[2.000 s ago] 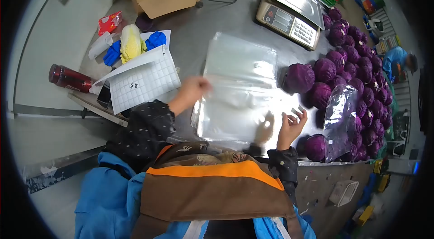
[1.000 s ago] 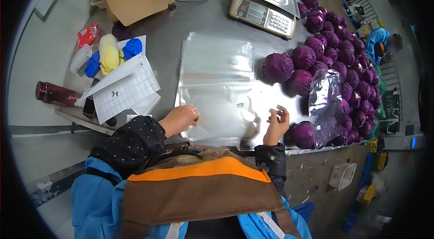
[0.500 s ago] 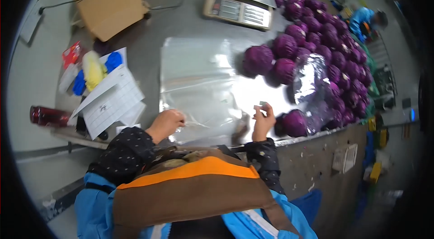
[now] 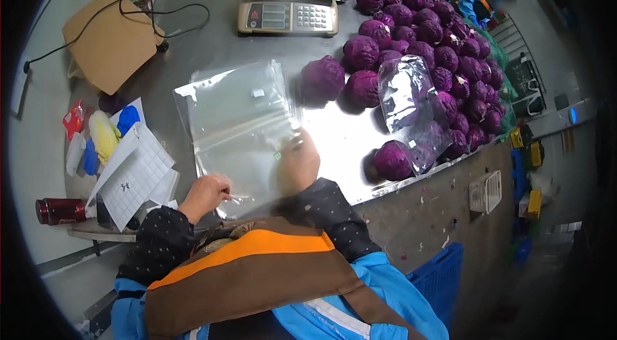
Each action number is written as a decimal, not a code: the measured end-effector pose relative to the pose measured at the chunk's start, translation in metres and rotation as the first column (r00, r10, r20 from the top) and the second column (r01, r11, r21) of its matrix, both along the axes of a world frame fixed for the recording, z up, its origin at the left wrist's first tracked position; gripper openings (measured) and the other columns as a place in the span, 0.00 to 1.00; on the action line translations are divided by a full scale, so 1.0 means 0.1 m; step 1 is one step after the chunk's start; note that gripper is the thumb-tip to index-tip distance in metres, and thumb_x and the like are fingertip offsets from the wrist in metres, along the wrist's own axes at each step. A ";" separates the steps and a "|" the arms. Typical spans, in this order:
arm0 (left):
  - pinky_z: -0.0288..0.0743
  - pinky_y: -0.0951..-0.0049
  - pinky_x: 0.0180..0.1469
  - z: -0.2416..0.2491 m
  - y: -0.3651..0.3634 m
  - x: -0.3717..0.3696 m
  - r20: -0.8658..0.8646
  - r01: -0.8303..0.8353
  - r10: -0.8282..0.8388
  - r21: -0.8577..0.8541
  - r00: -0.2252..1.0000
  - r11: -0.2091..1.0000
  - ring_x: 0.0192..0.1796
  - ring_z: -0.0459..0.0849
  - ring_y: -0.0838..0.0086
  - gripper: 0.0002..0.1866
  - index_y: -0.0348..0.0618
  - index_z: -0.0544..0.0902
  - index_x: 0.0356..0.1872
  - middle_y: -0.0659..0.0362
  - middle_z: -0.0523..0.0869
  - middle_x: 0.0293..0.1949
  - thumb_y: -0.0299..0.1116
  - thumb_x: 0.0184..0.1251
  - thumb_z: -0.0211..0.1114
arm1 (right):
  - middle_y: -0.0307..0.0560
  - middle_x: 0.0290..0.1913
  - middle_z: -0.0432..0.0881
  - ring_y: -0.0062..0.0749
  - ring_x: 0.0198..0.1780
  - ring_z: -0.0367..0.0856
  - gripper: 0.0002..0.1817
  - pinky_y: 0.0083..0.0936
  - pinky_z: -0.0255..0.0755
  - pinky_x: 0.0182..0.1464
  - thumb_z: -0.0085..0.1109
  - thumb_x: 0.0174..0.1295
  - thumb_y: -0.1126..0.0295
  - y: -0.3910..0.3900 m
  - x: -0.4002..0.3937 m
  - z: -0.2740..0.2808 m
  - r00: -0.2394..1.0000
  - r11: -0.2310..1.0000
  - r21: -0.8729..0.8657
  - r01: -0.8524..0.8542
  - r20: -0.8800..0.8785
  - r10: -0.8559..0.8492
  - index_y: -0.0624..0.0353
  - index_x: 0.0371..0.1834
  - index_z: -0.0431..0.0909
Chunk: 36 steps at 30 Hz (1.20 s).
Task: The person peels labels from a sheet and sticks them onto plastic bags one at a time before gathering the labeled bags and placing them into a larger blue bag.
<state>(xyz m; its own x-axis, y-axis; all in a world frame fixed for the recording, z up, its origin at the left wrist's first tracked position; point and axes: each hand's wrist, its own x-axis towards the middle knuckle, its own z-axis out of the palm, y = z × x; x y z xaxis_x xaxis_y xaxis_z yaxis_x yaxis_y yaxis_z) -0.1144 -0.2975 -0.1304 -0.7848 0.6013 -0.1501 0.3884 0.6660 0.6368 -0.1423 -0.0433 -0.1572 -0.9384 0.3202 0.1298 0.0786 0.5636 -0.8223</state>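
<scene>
A stack of clear plastic bags (image 4: 234, 128) lies flat on the metal table in front of me. My left hand (image 4: 207, 197) pinches the near left corner of the bags between thumb and fingers. Over their right side is my right hand (image 4: 302, 159), smeared by motion, its fingers pointing away from me. Beside its thumb shows a small green sticker (image 4: 277, 155), overlapping the plastic. A small white label (image 4: 258, 92) sits higher up on the bags.
Purple cabbages (image 4: 421, 51) are heaped on the right, with a filled-looking clear bag (image 4: 411, 105) against them. A digital scale (image 4: 287, 17) stands at the back. On the left are a cardboard box (image 4: 110, 41), papers (image 4: 132, 176) and a red-brown jar (image 4: 61, 211). Another person (image 4: 475, 0) works far right.
My right hand has moved left from beside the bags to over their right side. My left hand keeps pinching the near corner. The whole view has shifted.
</scene>
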 end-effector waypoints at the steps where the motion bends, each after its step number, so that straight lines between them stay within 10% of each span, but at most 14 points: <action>1: 0.72 0.66 0.36 -0.07 -0.03 -0.01 0.053 0.020 -0.020 0.000 0.998 1.000 0.33 0.80 0.60 0.08 0.40 0.81 0.27 0.56 0.81 0.26 0.30 0.46 0.71 | 0.47 0.40 0.79 0.37 0.35 0.78 0.26 0.30 0.71 0.38 0.64 0.48 0.78 0.01 0.01 0.06 0.997 0.982 -0.168 0.083 0.018 -0.081 0.60 0.54 0.71; 4: 0.73 0.68 0.35 -0.08 -0.12 -0.28 0.303 -0.249 0.208 0.102 0.930 0.963 0.29 0.80 0.64 0.08 0.39 0.80 0.26 0.59 0.81 0.25 0.28 0.47 0.70 | 0.44 0.40 0.78 0.28 0.35 0.77 0.15 0.24 0.72 0.36 0.61 0.56 0.76 0.31 -0.07 -0.05 0.970 0.883 -0.425 0.201 -0.038 -0.239 0.63 0.47 0.74; 5: 0.73 0.68 0.35 -0.05 -0.19 -0.37 0.517 -0.516 0.385 0.132 0.764 0.846 0.28 0.79 0.67 0.08 0.39 0.79 0.26 0.60 0.81 0.25 0.28 0.47 0.70 | 0.42 0.39 0.78 0.28 0.37 0.77 0.12 0.23 0.72 0.35 0.62 0.58 0.73 0.45 -0.05 -0.12 0.972 0.905 -0.393 0.166 -0.090 -0.217 0.61 0.44 0.75; 7: 0.71 0.71 0.36 0.33 -0.28 -0.50 0.338 -0.786 0.751 0.496 0.567 0.370 0.29 0.78 0.71 0.09 0.40 0.79 0.29 0.62 0.78 0.24 0.27 0.46 0.71 | 0.41 0.37 0.77 0.29 0.37 0.77 0.06 0.23 0.71 0.33 0.64 0.56 0.71 0.38 0.07 0.25 0.974 0.965 -0.230 0.130 -0.153 -0.168 0.57 0.36 0.80; 9: 0.72 0.70 0.38 0.51 0.01 -0.34 -0.235 -0.523 0.727 0.558 0.645 0.644 0.32 0.78 0.68 0.12 0.40 0.79 0.30 0.59 0.77 0.24 0.28 0.45 0.72 | 0.42 0.36 0.77 0.33 0.37 0.76 0.04 0.25 0.71 0.35 0.66 0.52 0.71 0.26 0.14 0.19 0.973 0.999 -0.006 -0.054 -0.225 0.051 0.57 0.30 0.81; 11: 0.72 0.68 0.41 0.29 0.10 -0.05 -0.132 -0.163 0.188 0.179 0.973 0.970 0.36 0.79 0.62 0.13 0.41 0.78 0.28 0.56 0.76 0.26 0.29 0.41 0.74 | 0.42 0.35 0.78 0.35 0.38 0.76 0.04 0.26 0.71 0.36 0.68 0.48 0.71 0.14 0.13 -0.03 0.955 0.985 0.107 -0.135 -0.252 0.158 0.56 0.27 0.82; 13: 0.73 0.64 0.40 -0.09 0.04 0.03 -0.064 0.078 -0.077 0.008 0.995 0.997 0.36 0.80 0.57 0.12 0.40 0.78 0.26 0.53 0.79 0.27 0.32 0.42 0.73 | 0.41 0.35 0.77 0.33 0.36 0.76 0.05 0.27 0.71 0.35 0.69 0.46 0.71 0.09 0.15 -0.19 0.974 0.970 0.211 -0.123 -0.161 0.158 0.54 0.27 0.83; 20: 0.75 0.68 0.38 -0.18 0.03 -0.28 0.243 0.077 -0.067 -0.031 0.968 0.997 0.33 0.83 0.60 0.08 0.41 0.84 0.32 0.50 0.85 0.29 0.28 0.50 0.66 | 0.45 0.42 0.78 0.25 0.27 0.76 0.14 0.20 0.72 0.29 0.55 0.58 0.79 0.42 0.00 -0.09 0.998 0.922 -0.380 0.068 0.028 -0.063 0.62 0.49 0.77; 22: 0.75 0.69 0.37 -0.37 -0.05 -0.61 0.335 -0.242 0.161 0.216 0.928 0.946 0.31 0.83 0.67 0.06 0.42 0.84 0.33 0.54 0.85 0.28 0.30 0.54 0.64 | 0.46 0.43 0.80 0.24 0.27 0.77 0.14 0.20 0.73 0.28 0.54 0.60 0.78 0.58 0.06 -0.01 0.999 0.910 -0.412 0.040 -0.011 -0.049 0.66 0.49 0.75; 24: 0.73 0.69 0.34 0.03 -0.31 -1.05 0.497 -0.723 0.526 0.489 0.690 0.488 0.30 0.81 0.75 0.06 0.41 0.82 0.33 0.58 0.85 0.28 0.31 0.62 0.59 | 0.42 0.40 0.80 0.17 0.26 0.72 0.12 0.16 0.68 0.27 0.55 0.60 0.75 0.62 0.19 0.14 0.999 0.915 -0.403 0.029 -0.016 -0.039 0.66 0.47 0.76; 27: 0.73 0.64 0.34 0.42 -1.29 -1.64 -0.125 -0.634 0.803 0.548 0.583 0.545 0.32 0.83 0.61 0.10 0.40 0.82 0.30 0.50 0.84 0.27 0.37 0.61 0.60 | 0.40 0.34 0.79 0.17 0.24 0.71 0.09 0.15 0.65 0.26 0.57 0.60 0.75 0.59 0.41 0.26 0.996 0.926 -0.377 0.012 0.084 0.021 0.68 0.41 0.77; 29: 0.74 0.60 0.36 0.72 -1.72 -1.39 -0.402 -0.766 0.758 0.183 0.513 0.616 0.36 0.82 0.54 0.14 0.40 0.82 0.30 0.46 0.83 0.29 0.41 0.58 0.61 | 0.40 0.31 0.78 0.16 0.23 0.70 0.08 0.14 0.64 0.24 0.57 0.59 0.77 0.63 0.50 0.14 0.986 0.939 -0.343 -0.001 0.158 0.059 0.68 0.40 0.78; 32: 0.74 0.58 0.42 0.36 -2.14 -0.91 -0.271 -0.662 0.610 -0.417 0.744 0.623 0.40 0.83 0.56 0.18 0.44 0.82 0.33 0.51 0.84 0.34 0.46 0.46 0.70 | 0.40 0.31 0.79 0.17 0.22 0.71 0.08 0.15 0.65 0.24 0.57 0.59 0.77 0.56 0.57 0.02 0.976 0.915 -0.403 0.013 0.202 0.075 0.67 0.41 0.78; 36: 0.71 0.60 0.48 -0.07 -2.04 -0.39 -0.325 -0.629 0.538 -0.403 0.778 0.665 0.47 0.79 0.57 0.32 0.43 0.79 0.44 0.54 0.81 0.41 0.44 0.34 0.78 | 0.40 0.31 0.79 0.17 0.23 0.71 0.09 0.15 0.66 0.24 0.57 0.59 0.77 0.45 0.50 0.01 0.967 0.922 -0.384 -0.054 0.212 0.145 0.67 0.42 0.78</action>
<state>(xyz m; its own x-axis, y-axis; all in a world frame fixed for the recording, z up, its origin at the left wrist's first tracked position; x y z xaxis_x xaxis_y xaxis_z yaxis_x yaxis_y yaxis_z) -0.1536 -0.5016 -0.1377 -0.9882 -0.1002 -0.1155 -0.1171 0.9817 0.1503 -0.0920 0.0014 -0.1567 -0.9568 0.2061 -0.2053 0.2520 0.2346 -0.9389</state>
